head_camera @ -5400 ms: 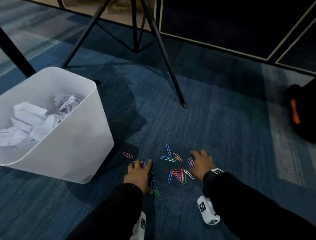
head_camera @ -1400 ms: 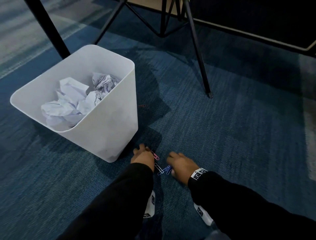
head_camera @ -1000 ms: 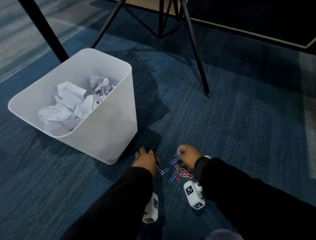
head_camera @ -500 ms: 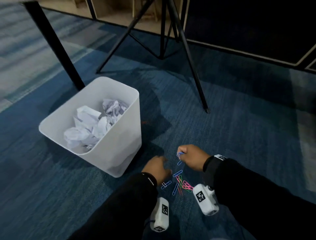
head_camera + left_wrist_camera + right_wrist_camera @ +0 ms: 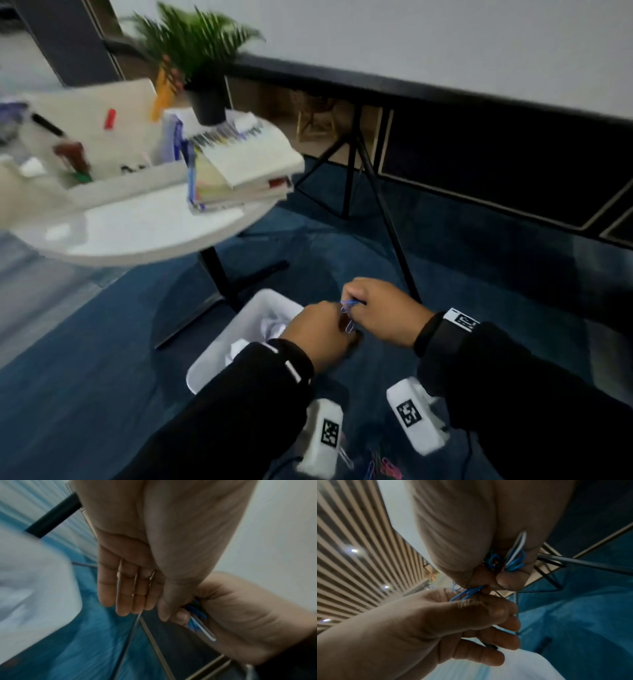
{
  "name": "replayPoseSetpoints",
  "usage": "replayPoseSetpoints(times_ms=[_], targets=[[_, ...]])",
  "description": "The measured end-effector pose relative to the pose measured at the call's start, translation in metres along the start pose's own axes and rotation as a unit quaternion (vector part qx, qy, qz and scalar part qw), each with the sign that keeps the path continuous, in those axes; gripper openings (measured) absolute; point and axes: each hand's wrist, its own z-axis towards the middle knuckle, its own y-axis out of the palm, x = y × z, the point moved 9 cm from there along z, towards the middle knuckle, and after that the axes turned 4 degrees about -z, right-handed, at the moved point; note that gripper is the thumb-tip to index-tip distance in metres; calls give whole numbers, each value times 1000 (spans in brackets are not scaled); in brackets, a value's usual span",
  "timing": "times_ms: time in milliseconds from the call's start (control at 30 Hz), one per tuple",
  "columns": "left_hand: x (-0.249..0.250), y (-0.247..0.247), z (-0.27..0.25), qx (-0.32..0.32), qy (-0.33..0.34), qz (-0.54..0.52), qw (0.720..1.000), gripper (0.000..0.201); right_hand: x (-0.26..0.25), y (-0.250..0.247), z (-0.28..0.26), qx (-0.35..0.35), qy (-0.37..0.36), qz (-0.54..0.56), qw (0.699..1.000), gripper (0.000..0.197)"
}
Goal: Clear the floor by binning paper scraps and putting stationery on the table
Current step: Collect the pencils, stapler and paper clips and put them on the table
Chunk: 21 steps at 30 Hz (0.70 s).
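Flanking the hands: bin (image 5: 219,356), table (image 5: 144,236), tripod leg (image 5: 390,233).

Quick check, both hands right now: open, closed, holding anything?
Left hand: open, fingers straight, thumb touching the paper clips.
Right hand: closed, gripping a bunch of the clips.

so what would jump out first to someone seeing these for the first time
The two bare hands meeting mid-frame: the right hand grips a bunch of coloured wire paper clips, mostly blue, with the left hand up against it, fingers straight. Just below them stands the white plastic bin with crumpled white paper inside. At upper left is the round white table, crowded with a stack of books, a tray of stationery and a potted green plant.
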Motion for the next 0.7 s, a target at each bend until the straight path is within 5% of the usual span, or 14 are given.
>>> replayPoseSetpoints(times_ms=[133, 233, 400, 600, 700], targets=[[20, -110, -18, 65, 16, -89, 994, 11, -87, -61, 34, -19, -75, -39, 996, 24], [14, -173, -30, 64, -9, -296, 953, 13, -149, -90, 73, -10, -108, -51, 993, 19], [-12, -277, -41, 149, -19, -399, 905, 22, -249, -99, 152, -36, -141, -48, 988, 28], [-78, -334, -40, 264, -96, -550, 787, 12, -333, -75, 241, -88, -151, -121, 977, 13], [-103, -339, -30, 282, -124, -576, 757, 11, -345, -59, 280, -118, -107, -121, 980, 23]])
